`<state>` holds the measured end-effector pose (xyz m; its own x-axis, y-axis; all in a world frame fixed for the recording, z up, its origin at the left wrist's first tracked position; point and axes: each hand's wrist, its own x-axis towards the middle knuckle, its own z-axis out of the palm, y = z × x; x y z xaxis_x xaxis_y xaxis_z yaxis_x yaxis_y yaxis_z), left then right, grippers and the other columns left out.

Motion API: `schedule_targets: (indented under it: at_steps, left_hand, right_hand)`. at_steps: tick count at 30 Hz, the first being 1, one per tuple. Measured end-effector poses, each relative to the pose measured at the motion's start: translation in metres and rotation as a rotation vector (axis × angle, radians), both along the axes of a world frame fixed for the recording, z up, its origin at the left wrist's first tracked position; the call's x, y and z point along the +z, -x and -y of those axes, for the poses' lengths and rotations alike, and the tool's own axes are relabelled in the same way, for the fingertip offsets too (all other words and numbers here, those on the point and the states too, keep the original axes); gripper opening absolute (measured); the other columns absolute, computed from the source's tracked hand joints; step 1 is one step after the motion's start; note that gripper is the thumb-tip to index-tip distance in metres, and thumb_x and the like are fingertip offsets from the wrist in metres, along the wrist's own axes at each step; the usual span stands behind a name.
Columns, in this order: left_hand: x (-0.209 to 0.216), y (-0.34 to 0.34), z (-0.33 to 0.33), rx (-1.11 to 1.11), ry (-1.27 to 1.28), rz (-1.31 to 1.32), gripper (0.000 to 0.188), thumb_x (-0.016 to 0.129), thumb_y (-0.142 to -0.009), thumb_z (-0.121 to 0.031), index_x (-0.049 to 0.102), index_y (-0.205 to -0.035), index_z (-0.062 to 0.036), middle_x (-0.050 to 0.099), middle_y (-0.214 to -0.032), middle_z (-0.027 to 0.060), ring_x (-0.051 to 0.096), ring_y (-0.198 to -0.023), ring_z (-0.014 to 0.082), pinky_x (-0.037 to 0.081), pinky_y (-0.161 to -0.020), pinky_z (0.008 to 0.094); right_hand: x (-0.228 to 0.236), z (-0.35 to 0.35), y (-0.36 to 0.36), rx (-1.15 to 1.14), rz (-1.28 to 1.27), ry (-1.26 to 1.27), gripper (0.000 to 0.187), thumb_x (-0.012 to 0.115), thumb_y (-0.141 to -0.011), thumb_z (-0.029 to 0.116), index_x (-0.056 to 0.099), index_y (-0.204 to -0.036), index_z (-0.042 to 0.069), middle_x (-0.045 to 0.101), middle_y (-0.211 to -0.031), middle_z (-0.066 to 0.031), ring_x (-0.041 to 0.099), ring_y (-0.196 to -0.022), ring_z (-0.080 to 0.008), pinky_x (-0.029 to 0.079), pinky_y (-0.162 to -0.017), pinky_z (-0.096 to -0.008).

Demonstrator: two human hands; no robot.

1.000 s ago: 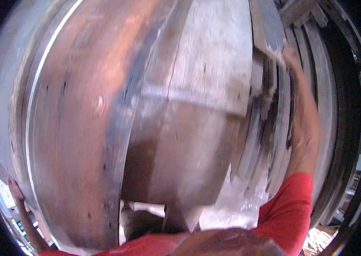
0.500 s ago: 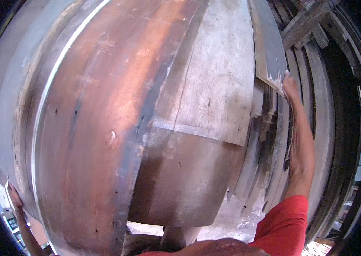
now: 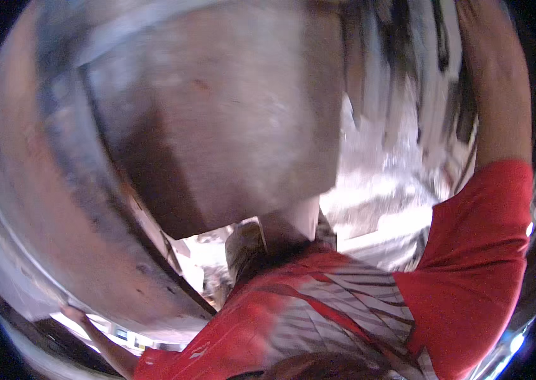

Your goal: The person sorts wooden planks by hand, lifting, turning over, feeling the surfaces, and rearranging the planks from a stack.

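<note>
Large brown plywood sheets (image 3: pixel 59 183) overlap in front of me, smeared by motion. At the far lower left my left hand (image 3: pixel 74 313) is closed on the outer edge of the sheets, its fingers small and blurred. My right forearm (image 3: pixel 499 95) reaches up at the right and runs out at the top edge, so the right hand is hidden beyond the picture. A shorter brown panel (image 3: pixel 236 126) hangs in the middle with its lower edge just beyond my chest.
Weathered wooden boards (image 3: pixel 401 82) stand at the upper right. Under the panel, pale bright ground (image 3: pixel 376 196) shows beside my legs. A gap with daylight lies at the lower left, past the edge of the sheets.
The view has swung downward, bringing my red shirt and more ground into sight. The right hand, earlier at a board's corner, has left the picture; the left hand stays at its edge.
</note>
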<state>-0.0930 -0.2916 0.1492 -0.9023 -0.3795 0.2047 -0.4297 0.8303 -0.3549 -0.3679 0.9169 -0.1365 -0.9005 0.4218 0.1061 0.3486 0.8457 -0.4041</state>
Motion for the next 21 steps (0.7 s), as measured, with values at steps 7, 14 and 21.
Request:
schedule_targets:
  at_steps: [7, 14, 21]
  left_hand:
    - [-0.032, 0.038, -0.116, 0.23, -0.579, -0.26, 0.065, 0.034, -0.105, -0.044, 0.048, -0.133, 0.0125, 0.054, -0.134, 0.0322, 0.059, -0.11, 0.041, 0.052, -0.094, 0.0522]
    - [-0.038, 0.036, -0.161, 0.234, -0.632, -0.3, 0.062, 0.032, -0.106, -0.045, 0.049, -0.132, 0.0088, 0.056, -0.13, 0.0316, 0.06, -0.107, 0.0415, 0.053, -0.09, 0.0527]
    - [-0.028, 0.032, -0.179, 0.277, -0.637, -0.293, 0.06, 0.031, -0.107, -0.046, 0.051, -0.131, 0.005, 0.058, -0.127, 0.031, 0.061, -0.104, 0.0419, 0.054, -0.085, 0.0532]
  right_hand:
    - [-0.024, 0.053, -0.104, -0.059, 0.053, 0.008, 0.069, 0.033, -0.103, 0.049, 0.063, -0.116, -0.011, 0.065, -0.119, -0.0319, 0.062, -0.114, -0.0466, 0.047, -0.095, -0.0528]
    - [-0.033, 0.049, -0.13, -0.069, 0.049, 0.046, 0.066, 0.034, -0.102, 0.047, 0.064, -0.115, -0.011, 0.065, -0.118, -0.0315, 0.063, -0.112, -0.0462, 0.047, -0.094, -0.0528]
    - [-0.033, 0.05, -0.134, -0.068, 0.058, 0.064, 0.063, 0.036, -0.101, 0.045, 0.064, -0.114, -0.01, 0.066, -0.116, -0.031, 0.063, -0.111, -0.0458, 0.048, -0.093, -0.0527]
